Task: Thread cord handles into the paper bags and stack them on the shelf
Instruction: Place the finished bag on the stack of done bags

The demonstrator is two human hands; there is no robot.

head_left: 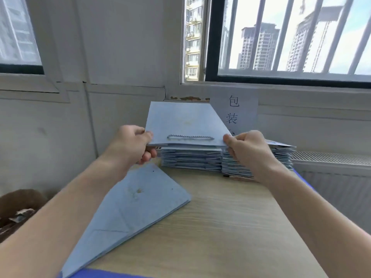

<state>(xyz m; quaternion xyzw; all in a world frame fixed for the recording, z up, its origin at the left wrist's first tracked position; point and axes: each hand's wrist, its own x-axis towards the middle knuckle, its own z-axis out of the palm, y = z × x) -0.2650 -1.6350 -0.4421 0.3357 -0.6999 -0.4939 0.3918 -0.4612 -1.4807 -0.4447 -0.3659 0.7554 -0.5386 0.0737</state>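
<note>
Pale wood table (230, 217), bare across its near right part, ending at the wall under the window (291, 37). Blue edging along the near and right rims. Past the right rim, a white radiator (331, 159).

On the table's near left, a slanted pile (130, 207) of flat blue bags, one corner jutting toward mid-table. At the far end against the wall, two stacks (192, 160) of folded bags side by side, touching, the right one set a little nearer.

Over the left stack, one bag (184, 121), flat, far edge tilted up in front of a paper sign (233, 113); contact with the stack not clear. Gripped at both near corners: left hand (129, 145) at the left corner, thumb on top, fingers curled beneath; right hand (249, 149) at the right corner, pinching likewise. Between the hands, along the bag's near edge, a cord handle (190, 137) lying flat on the top face.

Both forearms stretched forward, wrists about level.
</note>
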